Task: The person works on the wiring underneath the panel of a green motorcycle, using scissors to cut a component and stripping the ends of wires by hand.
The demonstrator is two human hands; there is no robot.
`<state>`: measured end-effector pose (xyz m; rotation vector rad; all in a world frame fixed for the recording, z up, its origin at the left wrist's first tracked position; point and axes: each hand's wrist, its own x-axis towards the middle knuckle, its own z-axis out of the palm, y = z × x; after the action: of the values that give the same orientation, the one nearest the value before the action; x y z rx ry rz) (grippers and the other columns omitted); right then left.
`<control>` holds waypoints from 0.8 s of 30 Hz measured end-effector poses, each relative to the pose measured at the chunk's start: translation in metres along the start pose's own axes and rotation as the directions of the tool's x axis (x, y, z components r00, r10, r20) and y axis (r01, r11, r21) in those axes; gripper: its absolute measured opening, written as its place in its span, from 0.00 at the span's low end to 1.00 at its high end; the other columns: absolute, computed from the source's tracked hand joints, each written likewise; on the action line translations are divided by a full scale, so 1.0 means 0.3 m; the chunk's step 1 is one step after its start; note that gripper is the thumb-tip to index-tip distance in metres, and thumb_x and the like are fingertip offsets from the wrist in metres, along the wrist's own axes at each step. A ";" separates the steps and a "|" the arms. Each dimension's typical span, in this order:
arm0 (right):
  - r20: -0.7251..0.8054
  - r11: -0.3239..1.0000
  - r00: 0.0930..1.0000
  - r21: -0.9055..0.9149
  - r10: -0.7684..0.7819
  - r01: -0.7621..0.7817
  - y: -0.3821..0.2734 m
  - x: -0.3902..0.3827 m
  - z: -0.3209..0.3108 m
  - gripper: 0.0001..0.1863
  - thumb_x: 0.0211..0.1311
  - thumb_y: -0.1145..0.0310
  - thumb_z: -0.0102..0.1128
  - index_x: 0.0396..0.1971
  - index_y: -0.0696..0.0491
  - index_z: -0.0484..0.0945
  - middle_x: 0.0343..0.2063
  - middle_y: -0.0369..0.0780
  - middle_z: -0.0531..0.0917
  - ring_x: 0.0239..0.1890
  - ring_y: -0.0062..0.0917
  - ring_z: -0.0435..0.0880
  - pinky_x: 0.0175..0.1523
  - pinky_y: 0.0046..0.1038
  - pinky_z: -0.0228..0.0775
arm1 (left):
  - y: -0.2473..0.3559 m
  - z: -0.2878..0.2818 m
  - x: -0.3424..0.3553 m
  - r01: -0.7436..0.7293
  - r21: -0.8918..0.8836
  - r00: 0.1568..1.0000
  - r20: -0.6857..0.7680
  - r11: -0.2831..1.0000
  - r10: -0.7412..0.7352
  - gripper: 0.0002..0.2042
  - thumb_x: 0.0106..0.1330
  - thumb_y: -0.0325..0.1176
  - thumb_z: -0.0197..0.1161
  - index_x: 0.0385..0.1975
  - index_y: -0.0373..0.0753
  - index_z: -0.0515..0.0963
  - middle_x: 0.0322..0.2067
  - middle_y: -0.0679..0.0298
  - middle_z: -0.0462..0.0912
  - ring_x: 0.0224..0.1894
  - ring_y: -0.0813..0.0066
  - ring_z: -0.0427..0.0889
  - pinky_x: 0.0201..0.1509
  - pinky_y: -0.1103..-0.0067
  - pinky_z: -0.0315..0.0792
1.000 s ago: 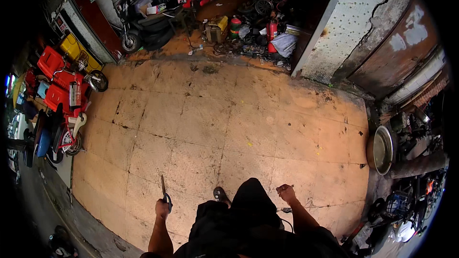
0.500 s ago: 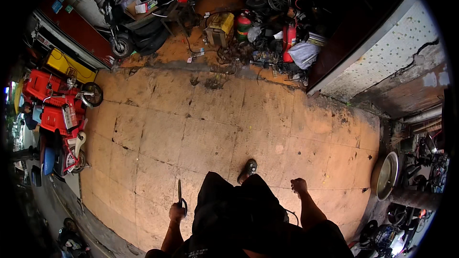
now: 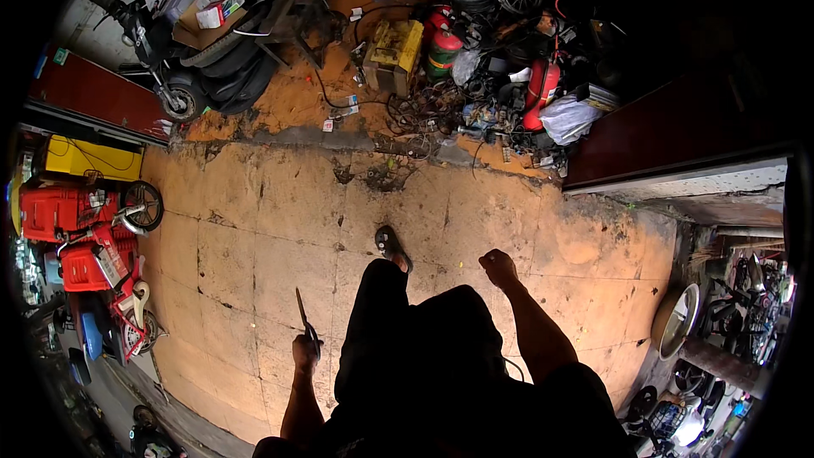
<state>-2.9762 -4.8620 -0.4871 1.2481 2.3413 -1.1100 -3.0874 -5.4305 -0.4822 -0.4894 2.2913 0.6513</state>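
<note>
My left hand (image 3: 305,354) is closed around the dark handle of what looks like a pair of scissors (image 3: 303,309). Their long narrow blade points forward, away from me, above the tiled floor. Out in front on the right, my right hand (image 3: 498,270) is curled into a fist, and nothing shows in it. Both hands are in the air, well apart from each other and from the things around. One foot in a dark shoe (image 3: 389,242) is stepping forward between them.
Worn orange floor tiles (image 3: 288,263) spread ahead. Past their far edge are a yellow machine (image 3: 394,47), fire extinguishers (image 3: 543,89), tyres and scattered parts. A red electric scooter (image 3: 110,246) stands at the left. A metal basin (image 3: 676,322) leans at the right.
I have stepped forward, so the far clutter looks closer. My right hand has swung forward and slightly left. The scissors stay in my left hand, tilted more to the left.
</note>
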 end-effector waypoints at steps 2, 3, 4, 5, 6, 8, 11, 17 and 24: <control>0.073 0.996 0.994 0.037 0.084 -0.087 -0.107 0.024 0.010 0.18 0.54 0.52 0.60 0.36 0.51 0.81 0.35 0.47 0.84 0.42 0.42 0.82 0.46 0.38 0.73 | 0.265 -0.124 0.102 -0.207 -0.042 0.978 -0.039 0.978 0.205 0.11 0.51 0.31 0.67 0.21 0.31 0.73 0.18 0.51 0.78 0.21 0.60 0.78 0.25 0.68 0.70; 0.089 0.988 0.988 0.082 0.125 -0.133 -0.123 0.039 0.015 0.18 0.54 0.52 0.60 0.36 0.51 0.81 0.36 0.47 0.84 0.42 0.42 0.82 0.47 0.38 0.73 | 0.442 -0.153 0.110 -0.232 -0.141 0.973 -0.021 0.963 0.231 0.09 0.51 0.29 0.66 0.23 0.34 0.72 0.16 0.60 0.74 0.15 0.70 0.72 0.18 0.74 0.64; 0.103 0.977 0.982 0.130 0.158 -0.171 -0.150 0.061 0.014 0.19 0.54 0.52 0.60 0.36 0.51 0.81 0.36 0.47 0.83 0.42 0.42 0.82 0.47 0.38 0.73 | 0.603 -0.188 0.123 -0.254 -0.242 0.966 -0.013 0.936 0.259 0.07 0.52 0.26 0.65 0.24 0.37 0.71 0.14 0.69 0.71 0.10 0.80 0.66 0.12 0.80 0.59; 0.121 0.974 0.983 0.162 0.142 -0.160 -0.207 0.087 0.023 0.19 0.53 0.52 0.60 0.36 0.52 0.81 0.35 0.47 0.83 0.42 0.41 0.82 0.47 0.38 0.73 | 0.667 -0.228 0.186 -0.389 -0.140 0.921 -0.045 0.911 0.386 0.07 0.54 0.27 0.64 0.25 0.37 0.71 0.14 0.69 0.70 0.10 0.81 0.65 0.12 0.81 0.59; 0.138 0.969 0.976 0.161 0.168 -0.189 -0.254 0.114 0.016 0.19 0.53 0.52 0.60 0.36 0.52 0.81 0.36 0.47 0.84 0.42 0.41 0.82 0.46 0.38 0.73 | 0.725 -0.244 0.251 -0.511 -0.038 0.859 -0.052 0.859 0.509 0.07 0.55 0.27 0.63 0.26 0.37 0.70 0.14 0.70 0.70 0.10 0.83 0.64 0.12 0.82 0.59; 0.159 0.951 0.955 0.149 0.249 -0.273 -0.298 0.172 -0.022 0.19 0.53 0.52 0.60 0.36 0.52 0.81 0.36 0.47 0.84 0.42 0.41 0.82 0.46 0.38 0.73 | 1.008 -0.254 0.239 -0.342 -0.253 0.931 0.036 0.905 0.362 0.12 0.52 0.29 0.67 0.26 0.34 0.69 0.20 0.58 0.73 0.21 0.71 0.71 0.25 0.71 0.67; 0.055 0.963 0.975 0.154 0.214 -0.220 -0.263 0.306 -0.015 0.17 0.53 0.56 0.60 0.32 0.55 0.80 0.25 0.42 0.82 0.29 0.29 0.81 0.35 0.32 0.72 | 1.227 -0.182 0.306 -0.362 -0.209 0.924 0.051 0.909 0.380 0.12 0.51 0.28 0.68 0.27 0.33 0.69 0.21 0.59 0.73 0.23 0.71 0.71 0.27 0.72 0.67; 0.033 0.948 0.966 0.188 0.256 -0.258 -0.248 0.602 -0.015 0.14 0.53 0.58 0.61 0.29 0.55 0.80 0.19 0.38 0.81 0.23 0.23 0.80 0.31 0.29 0.72 | 1.463 0.025 0.422 -0.484 -0.029 0.866 0.129 0.875 0.483 0.11 0.53 0.27 0.65 0.32 0.37 0.70 0.16 0.70 0.68 0.10 0.81 0.65 0.12 0.79 0.60; 0.223 0.934 0.937 0.177 0.269 -0.311 -0.359 1.103 -0.094 0.19 0.53 0.52 0.60 0.36 0.52 0.81 0.35 0.45 0.84 0.42 0.38 0.82 0.47 0.36 0.72 | 1.795 0.288 0.566 -0.115 -0.228 0.892 0.405 0.967 0.201 0.14 0.52 0.25 0.64 0.40 0.34 0.74 0.25 0.74 0.71 0.27 0.85 0.70 0.31 0.85 0.68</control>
<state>-3.2554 -4.6817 -0.5935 1.4293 1.8596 -1.3326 -3.4328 -4.9757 -0.4886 -0.2193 1.8704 0.9724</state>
